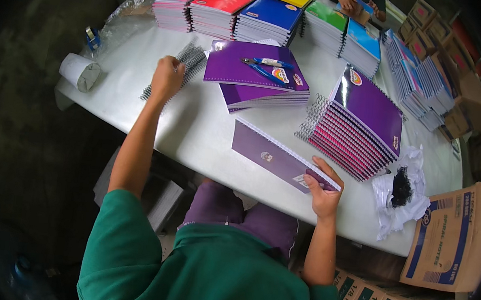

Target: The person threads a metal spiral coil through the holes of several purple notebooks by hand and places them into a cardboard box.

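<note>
My right hand (323, 190) grips the near corner of a purple notebook (277, 156) lying flat on the white table (195, 134), its punched edge facing away from me. My left hand (167, 76) reaches out to a pile of loose wire spirals (188, 61) and closes on them. Just beyond the notebook lies a short stack of purple notebooks (259, 76) with blue-handled pliers (263, 68) on top. To the right leans a tall stack of bound purple notebooks (359, 124), spirals facing me.
Stacks of pink, red, blue, green and yellow notebooks (254, 12) line the far edge. Another person's hands (350, 4) work at the back. A tape roll (80, 71) lies left, crumpled plastic with black bits (401, 191) right, cardboard boxes (452, 237) at lower right.
</note>
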